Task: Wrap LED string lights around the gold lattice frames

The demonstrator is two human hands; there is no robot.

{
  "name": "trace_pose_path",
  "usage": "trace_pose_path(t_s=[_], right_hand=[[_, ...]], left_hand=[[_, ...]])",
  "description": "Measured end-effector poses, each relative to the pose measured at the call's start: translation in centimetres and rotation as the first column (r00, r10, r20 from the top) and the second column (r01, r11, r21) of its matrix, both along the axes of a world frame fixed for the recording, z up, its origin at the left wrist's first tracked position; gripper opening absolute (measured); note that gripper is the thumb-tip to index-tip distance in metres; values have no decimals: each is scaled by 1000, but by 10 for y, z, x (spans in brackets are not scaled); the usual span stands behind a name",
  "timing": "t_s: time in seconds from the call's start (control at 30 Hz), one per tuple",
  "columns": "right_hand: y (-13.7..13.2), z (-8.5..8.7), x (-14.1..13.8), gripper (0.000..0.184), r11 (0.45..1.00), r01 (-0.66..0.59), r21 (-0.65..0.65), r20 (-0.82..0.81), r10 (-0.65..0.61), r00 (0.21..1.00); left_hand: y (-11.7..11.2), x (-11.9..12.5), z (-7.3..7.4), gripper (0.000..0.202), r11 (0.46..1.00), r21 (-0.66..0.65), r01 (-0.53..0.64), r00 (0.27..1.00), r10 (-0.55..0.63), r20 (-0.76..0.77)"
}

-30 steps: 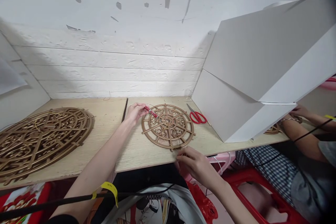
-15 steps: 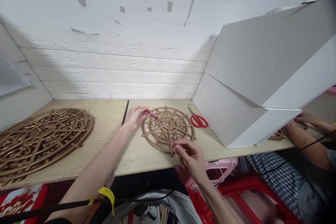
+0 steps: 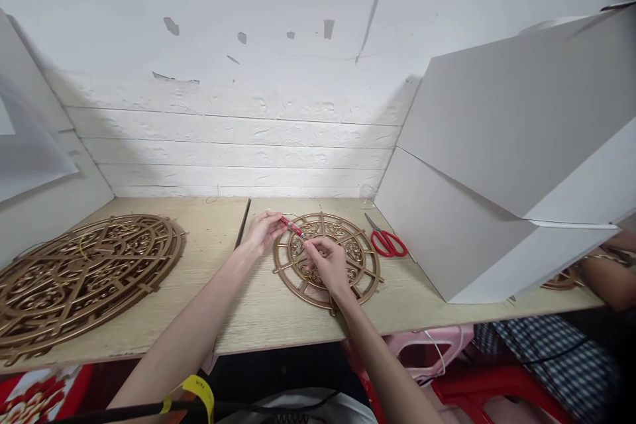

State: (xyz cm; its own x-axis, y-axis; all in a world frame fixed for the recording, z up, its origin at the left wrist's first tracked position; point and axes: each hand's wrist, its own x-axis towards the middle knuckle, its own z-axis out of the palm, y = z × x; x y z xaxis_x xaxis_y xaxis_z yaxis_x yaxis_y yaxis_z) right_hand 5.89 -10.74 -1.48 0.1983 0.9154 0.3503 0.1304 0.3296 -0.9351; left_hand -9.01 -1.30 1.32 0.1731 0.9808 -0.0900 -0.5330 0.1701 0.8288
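My left hand [image 3: 265,230] pinches the upper end of a slim red tube [image 3: 292,225] with a shiny, clear-looking part; its exact kind is unclear. The tube slants down to the right above a round, gold-coloured openwork panel [image 3: 292,283] with scroll patterns, lying flat on the table. At the tube's lower end, the thumb and fingers of my right hand [image 3: 328,265] are closed together. Whether they grip the tube's tip or something tiny, I cannot tell. My right hand covers part of the panel's centre. Red-handled scissors [image 3: 388,244] lie just right of the panel.
Several similar gold panels [image 3: 163,258] lie stacked on the left of the wooden table [image 3: 209,278]. A white board partition [image 3: 437,232] stands at the right. Beyond it a co-worker's arm [image 3: 609,278] shows. Behind the table is a white wall [image 3: 233,152].
My right hand has moved up and left from the panel's near rim to the red tube's lower end. My left hand still holds the tube. The camera view has shifted slightly.
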Motion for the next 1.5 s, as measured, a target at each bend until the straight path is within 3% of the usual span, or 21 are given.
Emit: trace_pose_path(t_s=[0.23,0.83,1.13,1.5], right_hand=[[-1,5,2,27,999,33,25,62,-35,997],[-4,9,3,26,997,79,11,47,-79,996],[-1,4,8,24,995,91,-32,128,-86,988],[2,-1,11,20,995,96,26,213,-99,972]], left_hand=[[-4,3,3,14,1000,17,-1,999,2,-39],[-6,3,3,14,998,58,-1,996,6,-87],[-3,4,-4,17,991,130,-21,983,44,-181],[-2,5,-5,19,991,130,-8,978,35,-207]])
